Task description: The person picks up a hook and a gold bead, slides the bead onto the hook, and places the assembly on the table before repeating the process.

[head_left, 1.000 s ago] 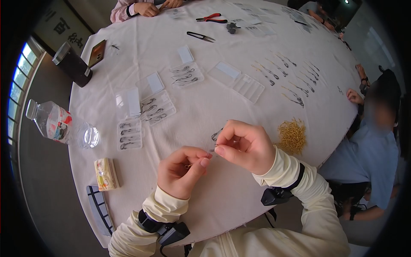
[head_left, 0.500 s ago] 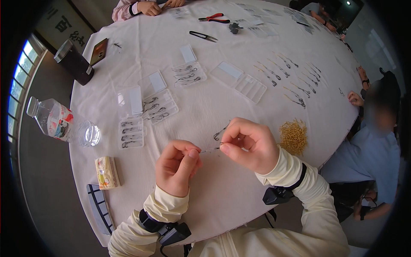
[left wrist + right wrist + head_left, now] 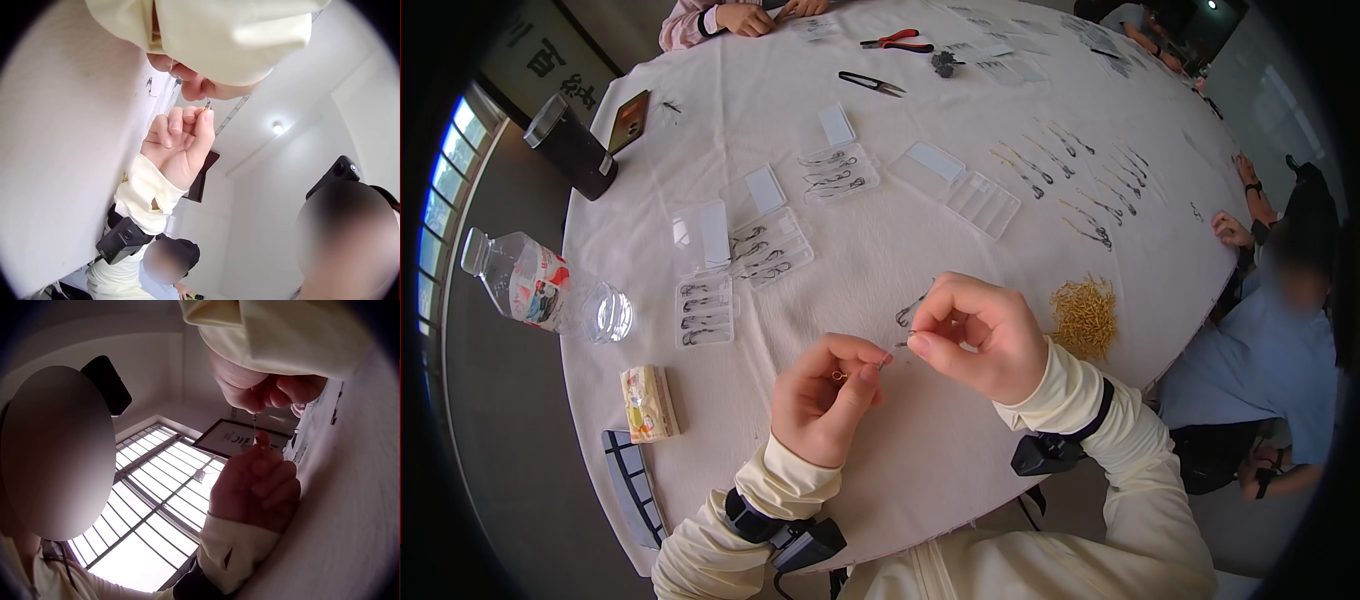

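One large counter (image 3: 730, 430), covered in white cloth, carries the items below. At its left edge is a clear plastic bottle with a red-and-white label (image 3: 540, 288); farther back along that edge, a dark cylindrical tumbler with a silver rim (image 3: 572, 150). Above the cloth, in cream sleeves, are the right hand (image 3: 985, 335) and left hand (image 3: 820, 395). Each has thumb and forefinger in a pinch; the fingertips of the two are near but apart.

Beyond them lie clear plastic hinged boxes (image 3: 798, 237); three hold dark hook-shaped pieces in their compartments. A heap of small gold-coloured metal pieces (image 3: 1084, 318) lies just beside the right sleeve. Rows of gold-and-dark slender pieces (image 3: 1108, 205) lie behind the heap.

Smallest: the left hand pinches a thin slender piece (image 3: 884, 363), and a gold-coloured ring (image 3: 838, 376) shows within that hand; the right pinches a small dark metal piece (image 3: 912, 340), its exact form too small to tell.
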